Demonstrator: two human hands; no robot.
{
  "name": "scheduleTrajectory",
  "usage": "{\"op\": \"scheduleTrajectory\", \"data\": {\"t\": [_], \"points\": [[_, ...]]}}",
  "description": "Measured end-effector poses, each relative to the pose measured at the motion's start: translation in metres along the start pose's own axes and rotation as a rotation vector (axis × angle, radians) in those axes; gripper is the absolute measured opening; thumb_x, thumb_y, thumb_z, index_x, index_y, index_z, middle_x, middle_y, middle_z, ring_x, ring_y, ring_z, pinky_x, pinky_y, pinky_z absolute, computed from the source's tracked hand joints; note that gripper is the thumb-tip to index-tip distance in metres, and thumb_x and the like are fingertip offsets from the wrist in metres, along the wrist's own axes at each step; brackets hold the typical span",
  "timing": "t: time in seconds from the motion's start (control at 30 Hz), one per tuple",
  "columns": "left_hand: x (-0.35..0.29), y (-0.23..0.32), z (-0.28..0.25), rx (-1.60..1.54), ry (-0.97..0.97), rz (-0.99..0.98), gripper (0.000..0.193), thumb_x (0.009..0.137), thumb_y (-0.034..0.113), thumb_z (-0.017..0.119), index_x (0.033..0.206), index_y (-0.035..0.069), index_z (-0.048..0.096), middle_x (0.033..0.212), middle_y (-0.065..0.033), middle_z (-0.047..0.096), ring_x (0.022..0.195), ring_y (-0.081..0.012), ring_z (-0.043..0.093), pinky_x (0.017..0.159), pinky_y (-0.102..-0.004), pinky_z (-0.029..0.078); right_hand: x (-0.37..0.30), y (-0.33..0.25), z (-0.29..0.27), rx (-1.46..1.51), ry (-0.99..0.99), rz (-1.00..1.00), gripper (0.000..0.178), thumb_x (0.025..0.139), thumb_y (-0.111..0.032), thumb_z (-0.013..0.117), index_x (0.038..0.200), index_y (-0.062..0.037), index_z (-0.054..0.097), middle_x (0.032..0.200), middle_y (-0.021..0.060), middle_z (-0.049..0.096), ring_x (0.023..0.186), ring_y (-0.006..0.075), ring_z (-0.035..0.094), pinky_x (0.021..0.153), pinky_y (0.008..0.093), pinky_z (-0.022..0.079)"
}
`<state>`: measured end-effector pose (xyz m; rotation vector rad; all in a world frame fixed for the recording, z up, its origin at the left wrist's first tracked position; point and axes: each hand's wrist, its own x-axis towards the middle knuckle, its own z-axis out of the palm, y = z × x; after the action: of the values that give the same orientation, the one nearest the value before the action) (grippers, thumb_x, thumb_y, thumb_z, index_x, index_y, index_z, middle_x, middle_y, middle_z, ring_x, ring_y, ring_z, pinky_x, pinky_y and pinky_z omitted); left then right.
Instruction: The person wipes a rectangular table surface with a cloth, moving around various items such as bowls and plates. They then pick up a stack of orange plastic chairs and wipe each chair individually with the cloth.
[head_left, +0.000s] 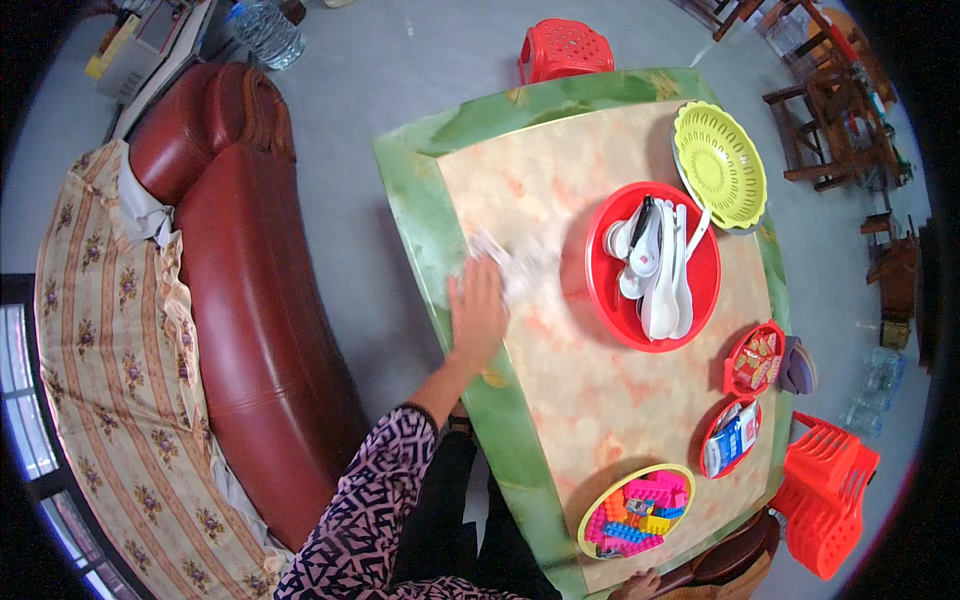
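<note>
My left hand (478, 312) presses down on a pale, pinkish-white cloth (512, 272) at the left side of the table, its fingers closed over the near end. The cloth is blurred, and part of it lies under the fingers. Beneath it is a table (545, 390) with a marbled cream top and a green border. My right hand (638, 584) shows only in part at the lower edge, by the table's near rim; how its fingers are set is unclear. Nearest to it stands a yellow-rimmed basket (584, 515) of colourful toy bricks (640, 515).
Right of the cloth stands a red basin (600, 285) with white spoons and ladles (660, 280). Beyond it sits a yellow-green colander (720, 165). Two small red baskets (733, 372) hold packets. Around the table are a brown leather sofa (260, 330) and red plastic stools (565, 50).
</note>
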<state>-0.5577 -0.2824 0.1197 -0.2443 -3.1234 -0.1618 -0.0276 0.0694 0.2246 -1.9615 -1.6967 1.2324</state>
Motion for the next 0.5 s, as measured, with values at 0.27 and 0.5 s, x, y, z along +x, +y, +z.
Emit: {"op": "scheduleTrajectory", "data": {"t": [0.27, 0.5], "points": [[-0.107, 0.091, -0.021, -0.536, -0.209, 0.384, 0.056, 0.088, 0.029, 0.051, 0.143, 0.03, 0.041, 0.154, -0.0167, 0.024, 0.143, -0.0371, 0.018, 0.106, -0.0697, 0.014, -0.094, -0.175, 0.227, -0.298, -0.473, -0.921, 0.032, 0.088, 0.001, 0.054, 0.12, 0.0003, 0.054, 0.109, 0.0093, 0.058, 0.098, 0.0197, 0.056, 0.09, 0.0315, 0.045], [-0.061, 0.06, -0.005, -0.305, -0.258, 0.211, 0.057, 0.085, 0.03, 0.06, 0.139, 0.024, 0.046, 0.155, -0.0125, 0.023, 0.144, -0.0296, 0.018, 0.106, -0.0683, 0.014, -0.093, -0.227, 0.357, 0.384, -0.745, 0.023, 0.029, 0.097, -0.028, 0.052, 0.114, -0.0046, 0.055, 0.096, 0.0061, 0.062, 0.082, 0.0146, 0.059, 0.072, 0.0272, 0.046]]}}
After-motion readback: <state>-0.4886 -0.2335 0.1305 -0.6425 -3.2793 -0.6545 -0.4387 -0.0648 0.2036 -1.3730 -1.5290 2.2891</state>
